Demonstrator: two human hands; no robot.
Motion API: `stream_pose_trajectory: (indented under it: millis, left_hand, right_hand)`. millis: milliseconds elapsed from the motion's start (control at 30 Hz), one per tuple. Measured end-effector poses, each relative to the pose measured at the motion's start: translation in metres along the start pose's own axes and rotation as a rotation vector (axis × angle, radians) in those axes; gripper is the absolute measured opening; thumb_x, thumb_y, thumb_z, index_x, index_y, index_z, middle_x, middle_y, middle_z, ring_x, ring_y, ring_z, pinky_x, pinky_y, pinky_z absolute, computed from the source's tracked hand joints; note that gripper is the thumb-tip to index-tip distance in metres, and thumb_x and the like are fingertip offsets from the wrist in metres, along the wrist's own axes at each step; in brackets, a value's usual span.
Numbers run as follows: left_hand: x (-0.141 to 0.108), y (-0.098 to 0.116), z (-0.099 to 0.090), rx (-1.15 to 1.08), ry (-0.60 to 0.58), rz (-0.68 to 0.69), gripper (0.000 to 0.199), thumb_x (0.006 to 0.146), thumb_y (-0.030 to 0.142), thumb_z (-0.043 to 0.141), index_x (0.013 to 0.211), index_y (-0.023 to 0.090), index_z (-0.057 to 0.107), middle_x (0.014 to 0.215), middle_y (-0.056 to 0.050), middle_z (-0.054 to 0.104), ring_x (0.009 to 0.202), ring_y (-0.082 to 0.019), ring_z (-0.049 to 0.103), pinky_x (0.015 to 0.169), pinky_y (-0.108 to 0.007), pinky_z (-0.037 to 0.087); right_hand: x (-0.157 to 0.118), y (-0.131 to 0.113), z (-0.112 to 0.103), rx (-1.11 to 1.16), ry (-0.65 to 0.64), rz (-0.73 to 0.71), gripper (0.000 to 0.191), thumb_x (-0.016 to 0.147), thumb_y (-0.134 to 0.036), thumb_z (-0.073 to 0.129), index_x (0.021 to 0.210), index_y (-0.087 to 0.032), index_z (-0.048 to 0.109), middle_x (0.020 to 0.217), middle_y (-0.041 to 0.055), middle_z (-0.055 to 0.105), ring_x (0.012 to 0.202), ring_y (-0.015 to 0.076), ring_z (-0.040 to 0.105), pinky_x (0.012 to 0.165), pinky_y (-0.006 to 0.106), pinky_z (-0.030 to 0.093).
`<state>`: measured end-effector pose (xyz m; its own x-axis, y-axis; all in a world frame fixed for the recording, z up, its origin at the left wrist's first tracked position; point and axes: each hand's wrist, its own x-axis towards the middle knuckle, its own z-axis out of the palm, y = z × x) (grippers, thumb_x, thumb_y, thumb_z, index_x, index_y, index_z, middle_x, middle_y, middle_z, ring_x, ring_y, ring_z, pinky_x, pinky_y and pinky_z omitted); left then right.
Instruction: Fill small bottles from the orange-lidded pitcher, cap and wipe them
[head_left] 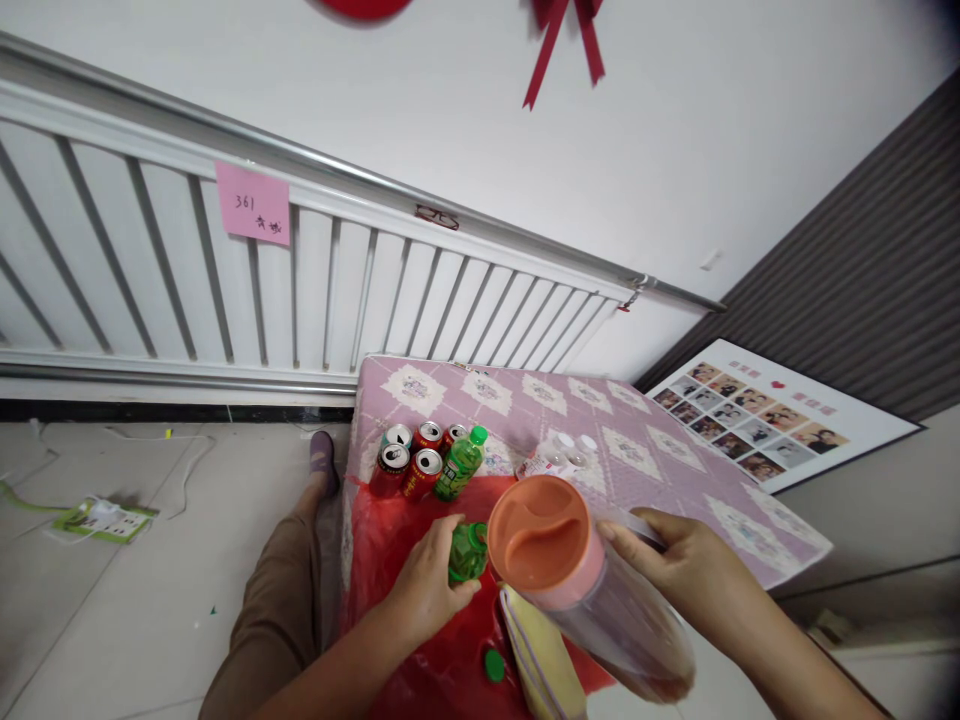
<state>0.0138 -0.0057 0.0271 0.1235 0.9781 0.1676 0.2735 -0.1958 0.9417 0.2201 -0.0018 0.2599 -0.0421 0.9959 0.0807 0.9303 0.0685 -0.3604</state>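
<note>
A: What do we find from the left?

B: On the tiled floor lies a green-and-white power strip. Right of it we see a leg in brown trousers, then the counter, covered in purple-and-cream patterned cloth.

A: And on it?

B: Five open-topped metal cans, mostly red, cluster at the left edge of a shiny red plastic sheet. Just beside them stands a green plastic bottle with a green cap.

A: How are our hands?

B: Our left hand curls around a small see-through green bottle, above the sheet. A loose green cap lies below it, near a folded yellow cloth.

A: And farther right?

B: We have a clear pitcher with a round orange lid, tilted, its lid right by that bottle; we cannot tell whether they touch. Our right hand grips its handle. Beyond leans a white photo board.
</note>
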Motion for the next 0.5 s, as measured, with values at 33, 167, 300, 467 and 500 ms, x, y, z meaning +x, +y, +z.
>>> stream_pose_trajectory:
  millis: [33, 167, 300, 467, 500]
  left_hand:
    - [0.0, 0.0, 0.0, 0.001, -0.002, -0.001, 0.077, 0.066, 0.015, 0.072, 0.135, 0.021, 0.039, 0.139, -0.013, 0.052, 0.127, -0.029, 0.052, 0.109, -0.046, 0.041]
    - [-0.0003, -0.0008, 0.0003, -0.001, -0.01, -0.009, 0.077, 0.067, 0.016, 0.072, 0.136, 0.021, 0.038, 0.139, -0.013, 0.051, 0.126, -0.029, 0.052, 0.108, -0.047, 0.041]
    - [-0.0007, -0.0011, 0.0002, -0.017, -0.007, -0.011, 0.077, 0.066, 0.016, 0.072, 0.135, 0.022, 0.039, 0.138, -0.012, 0.052, 0.126, -0.029, 0.052, 0.108, -0.046, 0.041]
    - [-0.0008, -0.0003, -0.0001, -0.015, -0.003, -0.013, 0.077, 0.066, 0.015, 0.073, 0.135, 0.023, 0.039, 0.139, -0.012, 0.052, 0.127, -0.029, 0.052, 0.109, -0.046, 0.041]
    - [-0.0008, -0.0004, 0.0, -0.011, -0.004, -0.013, 0.077, 0.066, 0.015, 0.072, 0.135, 0.022, 0.039, 0.139, -0.012, 0.052, 0.127, -0.029, 0.052, 0.108, -0.047, 0.041]
  right_hand:
    - [-0.0002, -0.0008, -0.0004, -0.001, -0.001, -0.001, 0.046, 0.073, -0.06, 0.05, 0.049, -0.023, 0.04, 0.047, -0.0042, 0.034, 0.047, 0.0113, 0.034, 0.042, 0.024, 0.026]
    - [-0.0003, -0.0014, -0.0013, 0.014, 0.003, -0.014, 0.045, 0.074, -0.059, 0.052, 0.049, -0.022, 0.042, 0.046, -0.0041, 0.036, 0.046, 0.0117, 0.035, 0.041, 0.025, 0.027]
    - [0.0, -0.0002, -0.0008, 0.016, 0.013, -0.023, 0.045, 0.074, -0.058, 0.052, 0.049, -0.022, 0.043, 0.045, -0.004, 0.038, 0.046, 0.0117, 0.037, 0.04, 0.024, 0.027]
    - [-0.0003, 0.001, -0.0007, 0.012, -0.001, -0.009, 0.045, 0.074, -0.059, 0.051, 0.05, -0.022, 0.044, 0.046, -0.0038, 0.038, 0.046, 0.0118, 0.037, 0.041, 0.024, 0.027]
    - [-0.0003, 0.0012, -0.0008, 0.007, -0.006, 0.001, 0.045, 0.074, -0.059, 0.051, 0.05, -0.022, 0.044, 0.047, -0.0037, 0.038, 0.047, 0.0118, 0.037, 0.041, 0.024, 0.027]
